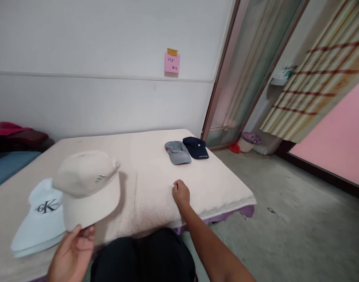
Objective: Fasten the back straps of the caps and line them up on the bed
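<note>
My left hand [74,250] pinches the front of the brim of a beige baseball cap [85,176] between thumb and fingers. The cap has a small striped emblem on its side and is raised above the cloth, crown up. Just behind it to the left lies a white cap [40,219] with black "CK" lettering, partly hidden by the beige one. My right hand [181,192] is curled into a fist over the cloth, with nothing showing in it. Beyond that hand lie a grey cap [178,152] and a navy cap [196,147], side by side and touching.
The caps lie on a low surface with a cream cover [150,176]. Blue and dark red items [17,145] sit at the left. A pink note [172,62] is taped to the wall. At the right are a bin [247,141] and a checked curtain [317,78].
</note>
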The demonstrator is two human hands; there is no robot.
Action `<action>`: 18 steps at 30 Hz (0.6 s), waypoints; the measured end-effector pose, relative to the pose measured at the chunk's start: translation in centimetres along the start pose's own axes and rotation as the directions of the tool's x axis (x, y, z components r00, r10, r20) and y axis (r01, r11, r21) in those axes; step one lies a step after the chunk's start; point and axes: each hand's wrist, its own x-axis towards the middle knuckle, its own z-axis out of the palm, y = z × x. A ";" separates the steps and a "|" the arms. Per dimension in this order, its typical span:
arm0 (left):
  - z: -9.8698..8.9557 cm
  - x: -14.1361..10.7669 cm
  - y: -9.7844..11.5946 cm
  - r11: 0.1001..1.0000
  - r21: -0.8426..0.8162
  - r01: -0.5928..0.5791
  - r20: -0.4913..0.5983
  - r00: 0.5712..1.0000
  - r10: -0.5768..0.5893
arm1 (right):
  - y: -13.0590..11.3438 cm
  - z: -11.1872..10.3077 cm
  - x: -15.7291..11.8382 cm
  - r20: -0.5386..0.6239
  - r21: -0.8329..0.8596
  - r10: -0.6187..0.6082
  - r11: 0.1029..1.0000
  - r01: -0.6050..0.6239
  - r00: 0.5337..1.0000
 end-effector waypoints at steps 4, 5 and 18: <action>1.7 -3.4 -3.3 0.988 -0.113 0.107 0.093 0.991 -0.096 | -0.3 -0.4 -0.4 0.012 0.196 0.083 0.977 -0.084 0.996; 1.9 -4.1 -3.9 0.984 -0.119 0.131 0.098 0.988 -0.119 | -0.4 -0.5 -0.7 0.021 0.252 0.113 0.961 -0.114 0.993; 1.4 -8.3 -7.3 0.974 -0.043 0.220 0.199 0.958 -0.208 | -7.2 -3.6 -10.7 0.671 0.698 0.050 0.294 -0.653 0.739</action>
